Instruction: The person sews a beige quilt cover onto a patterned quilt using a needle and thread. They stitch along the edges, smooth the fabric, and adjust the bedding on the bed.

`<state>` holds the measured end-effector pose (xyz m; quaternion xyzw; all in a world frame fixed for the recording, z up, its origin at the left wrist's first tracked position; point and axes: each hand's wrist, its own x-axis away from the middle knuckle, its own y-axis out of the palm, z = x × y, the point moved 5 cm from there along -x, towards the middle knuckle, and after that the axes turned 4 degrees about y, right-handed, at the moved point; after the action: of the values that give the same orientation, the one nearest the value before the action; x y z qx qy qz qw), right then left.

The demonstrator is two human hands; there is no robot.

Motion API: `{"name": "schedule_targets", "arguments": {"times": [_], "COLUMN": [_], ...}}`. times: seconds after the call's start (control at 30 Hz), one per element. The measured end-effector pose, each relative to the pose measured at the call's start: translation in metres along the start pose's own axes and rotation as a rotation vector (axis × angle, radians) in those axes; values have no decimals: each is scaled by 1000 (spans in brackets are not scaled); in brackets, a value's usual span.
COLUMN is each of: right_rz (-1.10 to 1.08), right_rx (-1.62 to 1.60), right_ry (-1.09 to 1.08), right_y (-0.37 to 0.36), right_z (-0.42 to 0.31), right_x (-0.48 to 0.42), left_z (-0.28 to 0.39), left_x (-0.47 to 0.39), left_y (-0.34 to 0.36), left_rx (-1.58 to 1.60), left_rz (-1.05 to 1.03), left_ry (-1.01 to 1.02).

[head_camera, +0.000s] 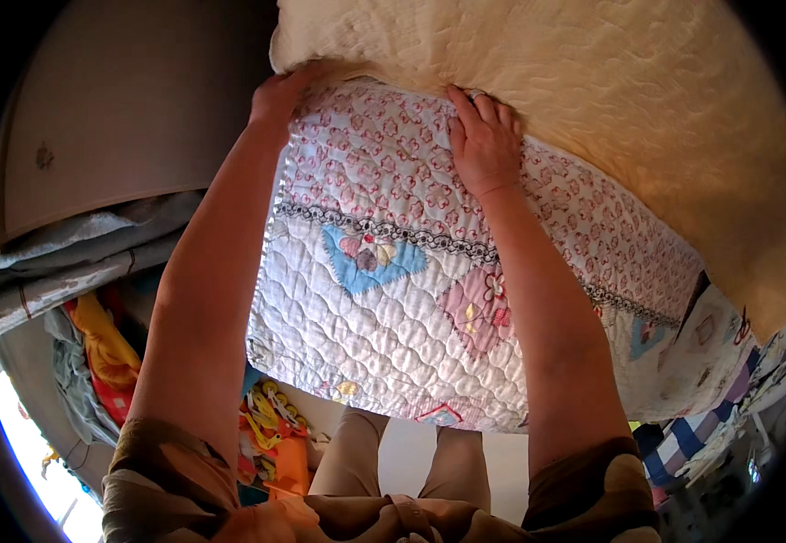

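Note:
A white quilted bedspread [338,315] hangs before me, with a red floral band, a dark lace-like strip and patchwork appliqués in blue and pink. Above it lies a cream quilted cover [610,88], its edge meeting the bedspread's upper border. My left hand [279,98] is at the bedspread's upper left corner; its fingers are hidden under the cream edge. Palm down on the floral band rests my right hand [491,146], fingers a little apart, tips against the cream cover. A ring is on one finger.
At the left stands a pale panel [108,136] above grey folded fabric [94,251]. Yellow and red cloth [104,353] hangs below it. Orange and yellow items [277,441] lie near my legs [348,455]. Blue-and-white checked fabric [688,441] is at lower right.

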<state>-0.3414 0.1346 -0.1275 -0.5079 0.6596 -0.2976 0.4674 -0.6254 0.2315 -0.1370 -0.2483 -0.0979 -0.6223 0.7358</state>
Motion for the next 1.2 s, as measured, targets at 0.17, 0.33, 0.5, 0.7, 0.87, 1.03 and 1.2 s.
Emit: {"name": "schedule_targets", "arguments": {"times": [0.17,0.33,0.5,0.7,0.87,1.03,1.2], "right_rz": [-24,45,102,146,95,105,-56], "right_rx": [-26,-42,-93,-125,-137,-202,-404], "right_ry": [-7,-28,-36,-35,-34,-117,-210], "right_y": [-5,-11,-8,-6,-5,-24,-8], "right_z": [-7,-9,-3,-5,-2,-17,-55], "right_x": [-2,3,3,7,5,-3,-39], "left_z": [5,4,11,10,23,16,0], "left_x": [5,-6,-5,-25,-16,-4,-6], "left_y": [6,8,24,9,10,12,-7], "left_rx": [159,550,477,274,-89,-196,-285], "left_rz": [215,61,-104,-111,208,247,345], "left_ry": [36,-99,-226,-156,352,443,486]}}
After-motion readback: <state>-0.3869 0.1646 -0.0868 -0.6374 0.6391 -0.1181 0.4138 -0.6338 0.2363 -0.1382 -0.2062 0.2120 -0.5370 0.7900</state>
